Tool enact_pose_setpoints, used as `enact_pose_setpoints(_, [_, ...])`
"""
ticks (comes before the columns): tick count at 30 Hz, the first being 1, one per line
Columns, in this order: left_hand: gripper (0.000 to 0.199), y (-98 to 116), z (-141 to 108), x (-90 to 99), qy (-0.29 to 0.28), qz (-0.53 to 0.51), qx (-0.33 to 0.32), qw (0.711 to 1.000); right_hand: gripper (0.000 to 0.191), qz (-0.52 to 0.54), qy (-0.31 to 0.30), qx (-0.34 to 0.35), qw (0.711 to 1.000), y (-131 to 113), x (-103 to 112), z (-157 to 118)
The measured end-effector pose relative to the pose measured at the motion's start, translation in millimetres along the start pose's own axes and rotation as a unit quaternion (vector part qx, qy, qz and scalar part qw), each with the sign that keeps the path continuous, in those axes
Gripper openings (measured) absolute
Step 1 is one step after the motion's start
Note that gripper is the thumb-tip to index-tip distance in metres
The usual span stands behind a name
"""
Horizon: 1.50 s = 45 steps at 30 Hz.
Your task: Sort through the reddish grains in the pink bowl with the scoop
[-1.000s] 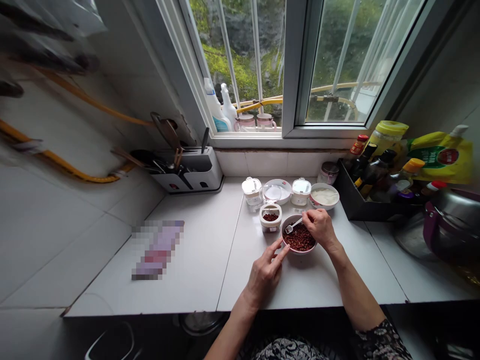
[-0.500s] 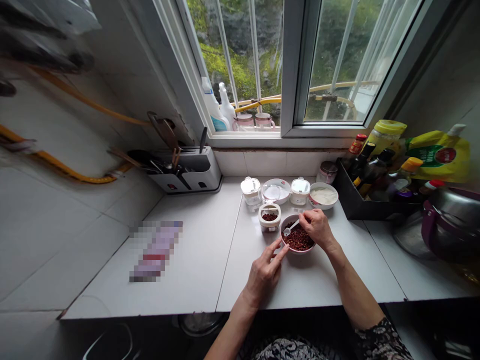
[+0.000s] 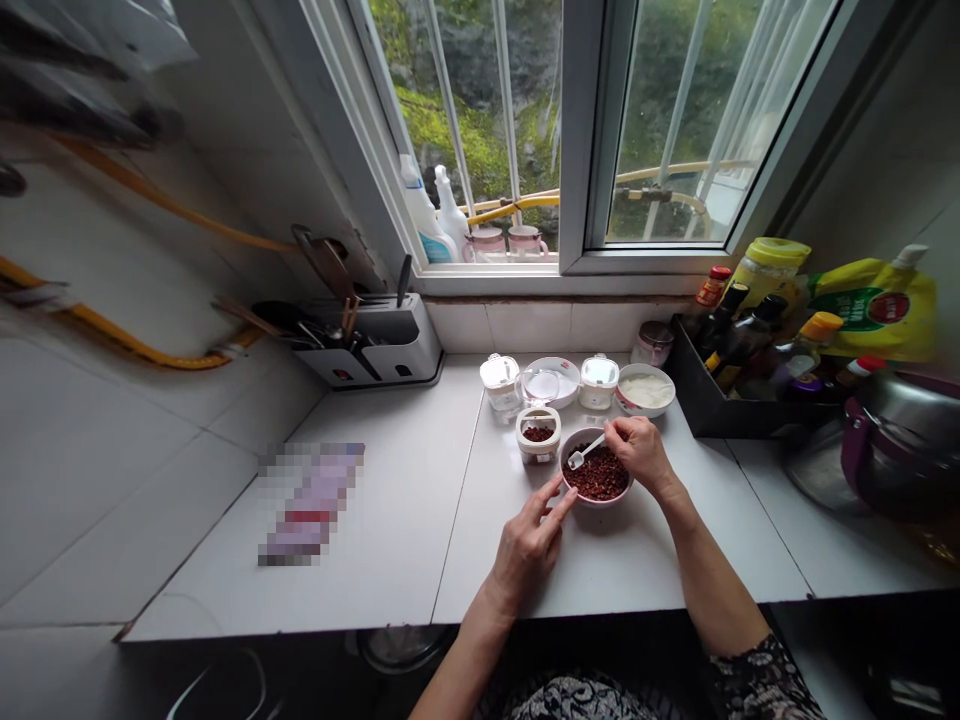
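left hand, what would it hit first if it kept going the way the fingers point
The left hand points up and to the right, so its fingertips would likely meet the rim of the white bowl of reddish grains first, though the exact gap is hard to judge from this view.

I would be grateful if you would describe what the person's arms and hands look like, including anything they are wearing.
The left hand and right hand are bare, without gloves, and no watch or bracelet shows. The forearms are bare too. The only sleeve in view is dark with a pale pattern, and it ends near the right elbow.
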<state>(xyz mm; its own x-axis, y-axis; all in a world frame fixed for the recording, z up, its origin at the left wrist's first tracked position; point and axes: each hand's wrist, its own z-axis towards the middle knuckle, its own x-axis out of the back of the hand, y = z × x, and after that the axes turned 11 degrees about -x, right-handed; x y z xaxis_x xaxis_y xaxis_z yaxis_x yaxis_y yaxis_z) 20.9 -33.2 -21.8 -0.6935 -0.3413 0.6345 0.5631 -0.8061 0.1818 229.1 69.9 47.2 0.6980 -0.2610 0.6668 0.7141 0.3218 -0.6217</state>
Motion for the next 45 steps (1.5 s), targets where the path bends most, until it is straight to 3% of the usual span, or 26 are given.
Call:
enact_pose_setpoints(6, [0.058, 0, 0, 0.8, -0.006, -0.003, 0.002, 1.0, 0.045, 0.071, -0.02, -0.094, 0.993, 3, -3, -2])
enact_pose_setpoints(10, [0.058, -1, -2, -0.7, -0.002, -0.004, 0.002, 1.0, 0.049, 0.16, -0.037, -0.187, 0.969, 3, -3, 0])
enact_pose_setpoints(13, [0.057, -1, -2, -2.0, 0.006, -0.009, 0.001, 1.0, 0.051, 0.191, -0.012, -0.215, 0.958, -5, -1, 5])
enact_pose_setpoints(16, [0.058, -1, -1, -2.0, 0.004, -0.009, 0.003, 1.0, 0.047, 0.159, 0.052, -0.165, 0.972, -22, -3, 9])
enact_pose_setpoints(19, [0.06, -1, -1, -1.7, 0.004, -0.006, 0.001, 1.0, 0.044, 0.051, 0.14, -0.022, 0.989, -40, -9, 10])
enact_pose_setpoints(22, [0.062, -1, -1, -2.5, 0.016, -0.005, -0.005, 1.0, 0.039, -0.049, 0.153, 0.119, 0.98, -51, -17, 8])
enact_pose_setpoints(24, [0.063, -1, -1, -3.3, 0.02, -0.005, -0.005, 1.0, 0.035, -0.084, 0.143, 0.168, 0.972, -54, -19, 6])
enact_pose_setpoints(26, [0.062, -1, -2, -3.9, 0.018, -0.005, -0.002, 1.0, 0.035, -0.088, 0.151, 0.174, 0.969, -51, -17, 5])
enact_pose_setpoints(30, [0.06, -1, -3, -3.6, 0.01, -0.003, 0.003, 1.0, 0.037, -0.044, 0.179, 0.114, 0.976, -29, -4, 4])
enact_pose_setpoints(36, [0.059, 0, 0, -0.5, 0.01, -0.007, 0.003, 1.0, 0.039, -0.074, 0.097, 0.09, 0.988, 7, 6, 1])
enact_pose_setpoints(45, [0.058, 0, 0, 0.9, -0.003, 0.001, 0.0, 1.0, 0.038, -0.111, 0.044, 0.081, 0.989, 3, -13, -4])
